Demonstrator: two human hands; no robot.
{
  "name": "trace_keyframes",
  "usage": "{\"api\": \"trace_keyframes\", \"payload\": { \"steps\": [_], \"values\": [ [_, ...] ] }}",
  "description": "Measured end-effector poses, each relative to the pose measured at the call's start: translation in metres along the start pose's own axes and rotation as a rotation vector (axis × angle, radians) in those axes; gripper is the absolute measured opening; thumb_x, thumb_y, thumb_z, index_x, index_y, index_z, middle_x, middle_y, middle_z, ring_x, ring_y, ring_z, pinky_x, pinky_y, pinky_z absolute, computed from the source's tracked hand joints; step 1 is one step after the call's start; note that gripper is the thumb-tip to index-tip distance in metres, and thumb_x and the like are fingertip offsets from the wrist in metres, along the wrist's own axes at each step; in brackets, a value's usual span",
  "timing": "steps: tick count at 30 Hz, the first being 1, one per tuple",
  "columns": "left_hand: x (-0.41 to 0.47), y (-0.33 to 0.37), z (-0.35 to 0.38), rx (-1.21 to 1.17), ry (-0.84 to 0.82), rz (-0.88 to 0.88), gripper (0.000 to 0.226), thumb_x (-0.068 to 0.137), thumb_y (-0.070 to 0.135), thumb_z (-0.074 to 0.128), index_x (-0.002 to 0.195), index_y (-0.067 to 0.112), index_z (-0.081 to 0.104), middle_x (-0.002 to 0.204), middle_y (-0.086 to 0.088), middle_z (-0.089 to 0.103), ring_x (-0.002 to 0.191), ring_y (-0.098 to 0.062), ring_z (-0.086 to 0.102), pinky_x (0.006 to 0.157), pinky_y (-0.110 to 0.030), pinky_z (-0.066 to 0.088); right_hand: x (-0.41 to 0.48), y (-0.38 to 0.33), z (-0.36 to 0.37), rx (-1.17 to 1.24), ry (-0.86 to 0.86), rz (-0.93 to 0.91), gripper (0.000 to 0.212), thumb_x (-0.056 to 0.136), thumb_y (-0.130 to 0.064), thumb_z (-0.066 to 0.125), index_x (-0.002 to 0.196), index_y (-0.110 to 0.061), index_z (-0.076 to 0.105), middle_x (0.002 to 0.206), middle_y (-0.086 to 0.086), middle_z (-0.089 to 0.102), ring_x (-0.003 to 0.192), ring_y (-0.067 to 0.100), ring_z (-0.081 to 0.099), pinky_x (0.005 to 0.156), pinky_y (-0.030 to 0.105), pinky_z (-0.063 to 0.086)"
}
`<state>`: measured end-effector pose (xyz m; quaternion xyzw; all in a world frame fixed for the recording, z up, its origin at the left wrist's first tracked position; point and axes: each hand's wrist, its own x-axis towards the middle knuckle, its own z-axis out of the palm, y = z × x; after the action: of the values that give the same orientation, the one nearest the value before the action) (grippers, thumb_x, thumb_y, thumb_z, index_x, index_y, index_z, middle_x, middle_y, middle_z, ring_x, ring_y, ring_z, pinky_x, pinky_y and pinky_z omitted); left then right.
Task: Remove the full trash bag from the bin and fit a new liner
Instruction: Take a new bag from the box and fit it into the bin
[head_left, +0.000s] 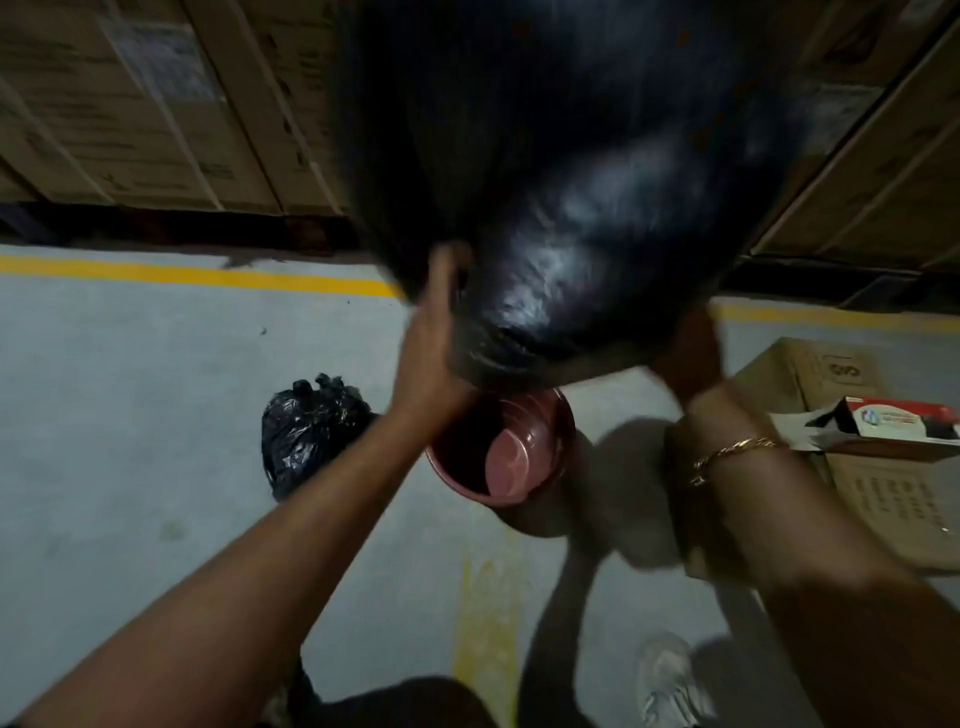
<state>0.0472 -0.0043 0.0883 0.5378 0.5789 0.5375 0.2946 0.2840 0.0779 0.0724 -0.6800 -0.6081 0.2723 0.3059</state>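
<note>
A glossy black liner (571, 208), billowed and blurred, hangs over the empty pink bin (501, 447) on the floor. Left hand (431, 343) fingers curl around its near-left edge; right hand (693, 358) grips the right edge, fingers hidden. Tied full bag (306, 431) sits left of the bin

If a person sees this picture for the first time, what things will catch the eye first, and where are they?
The big glossy black liner billowing in the upper middle dominates, held at its near edge by the left hand and the blurred right hand. Just below it stands the empty reddish bin on the grey floor. To the bin's left sits a tied black trash bag.
</note>
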Motion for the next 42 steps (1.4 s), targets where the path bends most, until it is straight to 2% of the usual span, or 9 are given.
{"api": "trace_keyframes", "payload": {
  "steps": [3, 6, 11, 14, 18, 23, 28, 32, 42],
  "values": [
    [-0.038, -0.085, -0.004, -0.115, -0.106, -0.651, 0.047, 0.078, 0.035, 0.057, 0.124, 0.026, 0.065, 0.123, -0.009, 0.073, 0.112, -0.029, 0.069, 0.1, -0.055, 0.054, -0.037, 0.058, 0.023, -0.156, -0.311, 0.252, 0.018, 0.097, -0.022, 0.056, 0.108, -0.012, 0.065, 0.12, 0.024, 0.067, 0.112, 0.042, 0.063, 0.087, 0.042, 0.049],
    [-0.035, -0.115, -0.026, -0.29, 0.129, -0.895, 0.039, 0.078, 0.026, 0.06, 0.114, 0.021, 0.073, 0.113, -0.016, 0.076, 0.105, -0.04, 0.071, 0.09, -0.061, 0.058, -0.045, 0.082, 0.027, 0.065, -0.2, 0.41, 0.017, 0.089, -0.023, 0.056, 0.087, -0.008, 0.065, 0.096, 0.021, 0.07, 0.097, 0.042, 0.067, 0.079, 0.045, 0.053],
    [0.006, -0.051, -0.021, -0.443, 0.269, -0.779, 0.027, 0.094, 0.02, 0.058, 0.115, 0.012, 0.072, 0.107, -0.012, 0.077, 0.093, -0.03, 0.073, 0.06, -0.03, 0.058, -0.034, 0.053, 0.003, 0.082, -0.259, 0.439, 0.017, 0.09, -0.017, 0.054, 0.095, -0.008, 0.068, 0.104, 0.024, 0.071, 0.095, 0.041, 0.067, 0.085, 0.055, 0.054],
    [0.013, -0.023, -0.009, -0.226, 0.149, -0.569, 0.021, 0.098, 0.022, 0.06, 0.115, 0.016, 0.071, 0.107, -0.006, 0.076, 0.104, -0.026, 0.071, 0.085, -0.038, 0.058, -0.04, 0.02, -0.011, -0.416, -0.267, 0.093, 0.048, 0.085, -0.034, 0.061, 0.131, -0.023, 0.053, 0.133, 0.009, 0.057, 0.117, 0.034, 0.059, 0.094, 0.051, 0.051],
    [0.013, 0.012, 0.005, -0.082, -0.105, -0.363, 0.017, 0.099, 0.026, 0.06, 0.106, 0.025, 0.076, 0.106, 0.002, 0.077, 0.105, -0.015, 0.071, 0.1, -0.039, 0.053, -0.057, -0.054, 0.028, -0.25, -0.078, -0.342, 0.071, 0.081, -0.047, 0.062, 0.146, -0.029, 0.038, 0.147, 0.0, 0.043, 0.134, 0.026, 0.041, 0.104, 0.05, 0.041],
    [0.022, 0.053, -0.032, -0.24, -0.108, -0.366, 0.024, 0.1, 0.015, 0.056, 0.11, 0.011, 0.077, 0.104, -0.009, 0.079, 0.096, -0.019, 0.075, 0.083, -0.027, 0.057, -0.013, -0.024, 0.053, -0.74, -0.268, -0.072, 0.072, 0.08, -0.036, 0.066, 0.146, -0.025, 0.041, 0.144, 0.008, 0.046, 0.128, 0.035, 0.047, 0.098, 0.048, 0.042],
    [0.037, 0.049, -0.07, -0.445, 0.058, -0.538, 0.025, 0.095, 0.021, 0.063, 0.11, 0.005, 0.075, 0.103, -0.014, 0.079, 0.093, -0.027, 0.077, 0.09, -0.039, 0.059, 0.015, 0.02, 0.009, -0.21, -0.104, 0.316, 0.017, 0.091, -0.024, 0.051, 0.095, -0.016, 0.065, 0.103, 0.019, 0.065, 0.095, 0.041, 0.063, 0.073, 0.043, 0.047],
    [0.037, 0.042, -0.062, -0.543, 0.087, -0.643, 0.028, 0.094, 0.024, 0.066, 0.113, 0.006, 0.075, 0.097, -0.01, 0.08, 0.085, -0.025, 0.078, 0.081, -0.038, 0.063, 0.025, 0.009, -0.003, 0.569, -0.022, 0.633, 0.029, 0.096, -0.015, 0.053, 0.117, -0.003, 0.068, 0.106, 0.019, 0.072, 0.093, 0.036, 0.069, 0.079, 0.042, 0.056],
    [0.036, 0.001, -0.038, -0.569, 0.205, -0.773, 0.027, 0.094, 0.025, 0.066, 0.109, 0.005, 0.075, 0.093, -0.013, 0.08, 0.09, -0.033, 0.077, 0.087, -0.047, 0.061, 0.031, -0.033, 0.0, 0.565, -0.158, 0.43, 0.02, 0.096, -0.01, 0.053, 0.084, -0.018, 0.067, 0.087, 0.012, 0.069, 0.078, 0.03, 0.065, 0.077, 0.04, 0.052]
  ]
}}
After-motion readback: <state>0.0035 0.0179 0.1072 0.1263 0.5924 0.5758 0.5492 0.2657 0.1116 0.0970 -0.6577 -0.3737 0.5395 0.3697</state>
